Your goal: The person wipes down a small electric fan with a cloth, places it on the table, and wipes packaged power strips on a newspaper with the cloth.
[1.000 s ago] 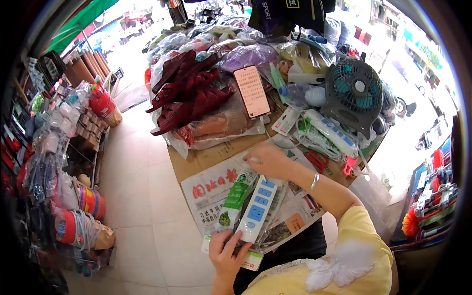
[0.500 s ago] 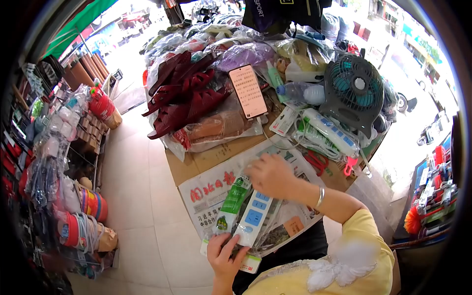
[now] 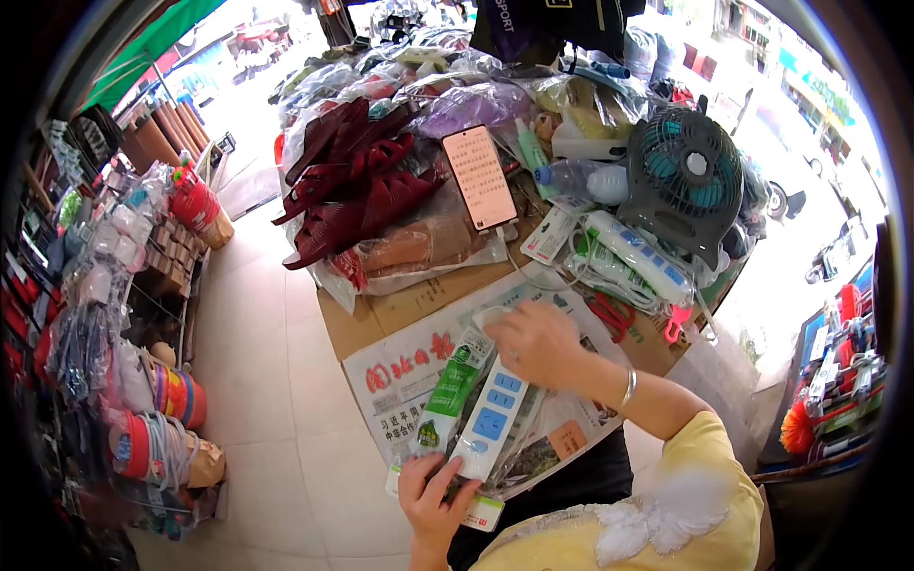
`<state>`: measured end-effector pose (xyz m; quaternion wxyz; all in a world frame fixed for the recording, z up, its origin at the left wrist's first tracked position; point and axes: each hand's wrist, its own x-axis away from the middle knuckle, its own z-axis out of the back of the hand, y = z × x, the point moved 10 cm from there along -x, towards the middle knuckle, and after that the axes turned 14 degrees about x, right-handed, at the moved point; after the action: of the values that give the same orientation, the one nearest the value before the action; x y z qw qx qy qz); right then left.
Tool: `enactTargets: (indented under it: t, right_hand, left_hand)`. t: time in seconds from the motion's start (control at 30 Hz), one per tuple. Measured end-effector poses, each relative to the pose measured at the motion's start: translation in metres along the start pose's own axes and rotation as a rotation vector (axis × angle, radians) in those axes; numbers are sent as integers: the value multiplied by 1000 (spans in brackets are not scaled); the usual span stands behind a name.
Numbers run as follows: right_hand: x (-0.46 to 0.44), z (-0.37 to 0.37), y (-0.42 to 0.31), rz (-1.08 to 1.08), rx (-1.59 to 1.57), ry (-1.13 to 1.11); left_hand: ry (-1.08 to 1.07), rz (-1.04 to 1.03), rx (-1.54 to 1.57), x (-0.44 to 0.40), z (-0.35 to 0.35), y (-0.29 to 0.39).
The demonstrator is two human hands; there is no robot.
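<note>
- We see a white power strip (image 3: 481,440) lying aslant on a spread newspaper (image 3: 388,404), its lower end toward the person and its upper end pointing up and to the right.
- Its face is long, narrow and glossy, with rounded corners, and we can make out pale blue socket panels set in a row; the panel nearest the lower end is larger than the others that show.
- Just to its left, alongside it, runs a green-and-white printed wrapper (image 3: 453,384), bright green in the middle and whiter at both ends, with a dark green emblem low down.
- On the strip's right side we notice crinkled clear plastic (image 3: 522,433) catching the light.
- The left hand (image 3: 436,500) lies at the lower end of the strip and wrapper, its fingers parted and touching them; we cannot tell how firmly it grips.
- A white card with green and red print (image 3: 483,514) pokes out beside that hand.
- The right hand (image 3: 536,344) is at the upper end, fingers bent and bunched; it is blurred, and we cannot tell what it pinches.
- Beyond the newspaper, we see red-handled scissors (image 3: 614,317) and a second, bagged power strip (image 3: 640,255).
</note>
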<state>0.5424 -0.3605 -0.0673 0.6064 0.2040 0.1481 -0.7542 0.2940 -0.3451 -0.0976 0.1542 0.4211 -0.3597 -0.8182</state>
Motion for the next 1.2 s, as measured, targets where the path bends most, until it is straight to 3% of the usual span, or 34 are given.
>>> enactTargets:
  t: [0.1, 0.17, 0.2, 0.27, 0.3, 0.33, 0.4, 0.5, 0.57, 0.67, 0.73, 0.8, 0.93, 1.1, 1.2]
  right_hand:
    - [22, 33, -62, 161, -1, 83]
    - [48, 51, -116, 472, -92, 164]
    - [46, 46, -113, 469, -97, 166]
    - [24, 15, -73, 166, -110, -47]
    - [12, 4, -48, 79, 44, -281]
    - [9, -3, -33, 82, 47, -279]
    - [3, 19, -2, 13, 19, 96]
    - [15, 23, -35, 153, 28, 69]
    - [41, 30, -89, 355, -128, 89]
    - [54, 55, -118, 476, -227, 152]
    - [42, 46, -89, 378, -212, 230]
    - [18, 14, -33, 91, 30, 1]
    - [7, 22, 8, -77, -67, 96]
    - [50, 18, -102, 301, -181, 24]
    - [56, 42, -108, 437, -267, 133]
  left_hand:
    - [-6, 25, 15, 1, -1, -1]
    - [-15, 34, 1, 3, 0, -2]
    - [-19, 20, -1, 2, -1, -2]
    - [-24, 10, -4, 2, -1, -1]
    - [-23, -1, -12, 1, -1, 0]
    - [-20, -12, -19, 0, -1, 2]
    - [-14, -9, -11, 0, -2, 2]
    - [-11, 3, 5, 1, -1, -1]
    - [-14, 21, 12, 3, -3, -2]
    - [-13, 27, 11, 1, -1, -2]
    - [-27, 15, -15, 1, -2, 0]
    - [-23, 16, -13, 1, -1, 0]
    - [-14, 14, 1, 1, -2, -1]
    - [-18, 26, 20, 3, -2, -3]
    - [-18, 22, 19, 2, -2, -2]
